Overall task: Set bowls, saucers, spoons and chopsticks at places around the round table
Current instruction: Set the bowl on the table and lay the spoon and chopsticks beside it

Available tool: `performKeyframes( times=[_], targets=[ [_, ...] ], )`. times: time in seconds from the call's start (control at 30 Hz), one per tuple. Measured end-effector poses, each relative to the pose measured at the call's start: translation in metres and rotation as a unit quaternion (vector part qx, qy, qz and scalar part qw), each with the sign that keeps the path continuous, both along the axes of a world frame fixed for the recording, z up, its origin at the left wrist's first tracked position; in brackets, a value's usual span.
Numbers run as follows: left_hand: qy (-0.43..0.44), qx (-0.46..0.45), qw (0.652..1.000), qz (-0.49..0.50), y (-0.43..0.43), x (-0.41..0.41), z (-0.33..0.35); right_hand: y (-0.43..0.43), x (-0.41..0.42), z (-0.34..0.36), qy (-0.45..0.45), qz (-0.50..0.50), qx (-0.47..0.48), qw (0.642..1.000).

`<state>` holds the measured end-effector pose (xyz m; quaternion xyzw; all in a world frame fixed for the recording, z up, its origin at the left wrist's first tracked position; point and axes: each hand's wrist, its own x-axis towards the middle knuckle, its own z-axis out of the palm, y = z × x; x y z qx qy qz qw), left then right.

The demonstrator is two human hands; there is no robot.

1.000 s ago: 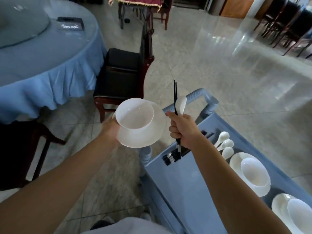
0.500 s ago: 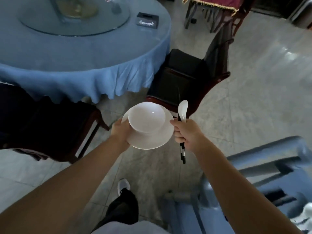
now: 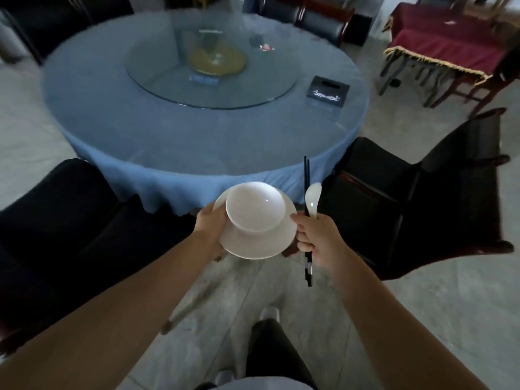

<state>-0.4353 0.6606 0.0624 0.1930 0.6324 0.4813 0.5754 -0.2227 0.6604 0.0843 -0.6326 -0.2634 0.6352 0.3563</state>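
My left hand [image 3: 210, 229] grips a white saucer [image 3: 254, 244] by its left rim, and a white bowl [image 3: 254, 211] stands on it. My right hand [image 3: 316, 237] is closed around a pair of black chopsticks [image 3: 306, 175] and a white spoon [image 3: 313, 199], both pointing up. Both hands hover in front of the near edge of the round table [image 3: 197, 142], which wears a blue cloth and carries a glass turntable [image 3: 211, 63] in its middle.
Dark chairs flank the gap in front of me: one at the left [image 3: 70, 220], one at the right [image 3: 416, 204]. A black box [image 3: 327, 92] lies on the table's right side. A red-clothed table [image 3: 447, 43] stands at the far right. Grey tiled floor lies underfoot.
The view has swung left from the blue cart to the round table, which is now closer and centred. Both hands keep the same hold on their items.
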Motion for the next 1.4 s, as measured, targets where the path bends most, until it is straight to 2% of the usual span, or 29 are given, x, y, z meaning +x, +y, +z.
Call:
performKeyframes(
  times=[0.27,0.37,0.47,0.6,0.73,1.07,1.27,1.4],
  targets=[
    [0.001,-0.019,0.994,0.11,0.155,-0.052,-0.021,0.199,-0.058,-0.024,-0.017,0.103,0.028,0.994],
    [0.034,-0.027,0.988,0.15,0.198,-0.081,-0.014,0.265,-0.095,-0.021,-0.034,0.15,0.047,0.987],
    [0.019,-0.056,0.974,0.221,0.238,-0.126,-0.008,0.327,-0.151,-0.02,-0.033,0.196,0.041,0.979],
    [0.022,-0.073,0.971,0.227,0.264,-0.179,-0.001,0.362,-0.206,-0.029,-0.028,0.218,0.04,0.975],
    [0.042,-0.073,0.976,0.2,0.299,-0.261,-0.004,0.393,-0.281,-0.052,-0.072,0.237,0.047,0.968],
    [0.155,-0.105,0.971,0.15,0.424,-0.452,-0.09,0.466,-0.46,-0.132,-0.199,0.19,0.025,0.961],
    [0.225,-0.092,0.961,0.129,0.483,-0.509,-0.149,0.508,-0.517,-0.185,-0.248,0.145,0.085,0.954],
    [0.257,-0.098,0.954,0.122,0.499,-0.526,-0.169,0.52,-0.534,-0.209,-0.26,0.136,0.09,0.952]
  ],
)
